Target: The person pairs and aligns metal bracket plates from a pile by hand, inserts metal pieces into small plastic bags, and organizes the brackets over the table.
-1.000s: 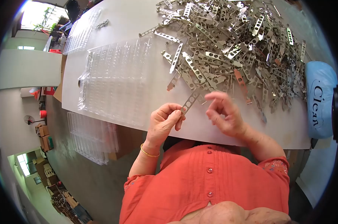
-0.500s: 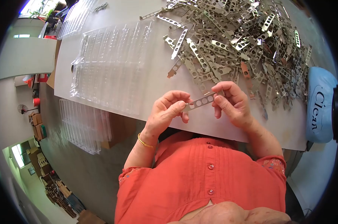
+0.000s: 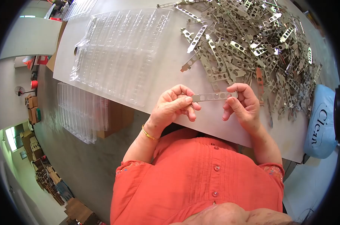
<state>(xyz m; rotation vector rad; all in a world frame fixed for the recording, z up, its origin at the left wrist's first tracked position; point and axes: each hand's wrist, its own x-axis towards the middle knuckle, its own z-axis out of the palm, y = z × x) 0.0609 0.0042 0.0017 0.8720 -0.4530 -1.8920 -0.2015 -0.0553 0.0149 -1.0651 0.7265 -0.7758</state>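
Observation:
A thin metal slot bracket (image 3: pixel 212 97) with a row of round holes is stretched level between my two hands, above the table's near edge. My left hand (image 3: pixel 174 104) pinches its left end between thumb and fingers. At the other end, my right hand (image 3: pixel 245 106) grips the bracket with thumb and forefinger, the other fingers curled below. Beyond my right hand spreads a large heap of similar metal brackets (image 3: pixel 248 48), some lying loose at its left side.
Clear plastic trays (image 3: pixel 117 56) lie on the white table (image 3: pixel 170 63) to the left. More clear trays (image 3: pixel 81 112) stand lower, beside a cardboard box (image 3: pixel 119 120). A blue bag marked "Clean" (image 3: pixel 320 123) sits at the right edge.
The bracket has turned from a slant to nearly level, its right end lowered. Both hands still hold it, and my right hand sits farther right. The camera view has shifted slightly.

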